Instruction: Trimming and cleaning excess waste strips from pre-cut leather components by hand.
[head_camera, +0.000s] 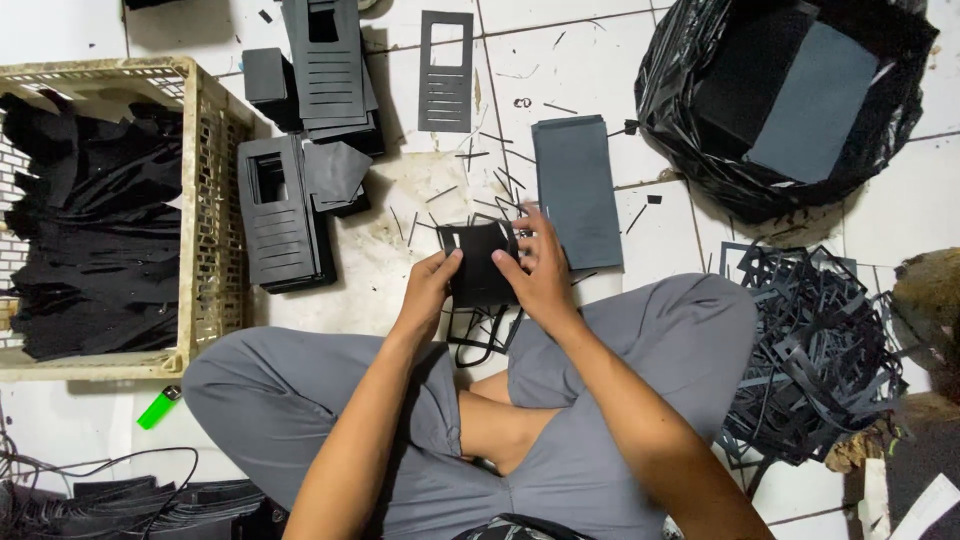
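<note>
Both hands are gripping a black cut sheet (480, 262). The left hand (430, 285) is clenching its left edge, and the right hand (540, 270) is grasping its right edge. Its face is lying roughly flat, and its long axis is unclear.

Bright even overhead light, soft shadows, sharp centre; black pieces lose detail, slight edge distortion

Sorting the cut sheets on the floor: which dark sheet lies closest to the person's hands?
The plain rectangular dark sheet, just beyond the right hand; unlike the slotted sheets farther left, it has no cut-outs.

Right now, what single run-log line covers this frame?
left hand: grips black die-cut foam piece | right hand: grips same piece | beside: dark grey rectangular sheet stack, beige plastic crate
</note>
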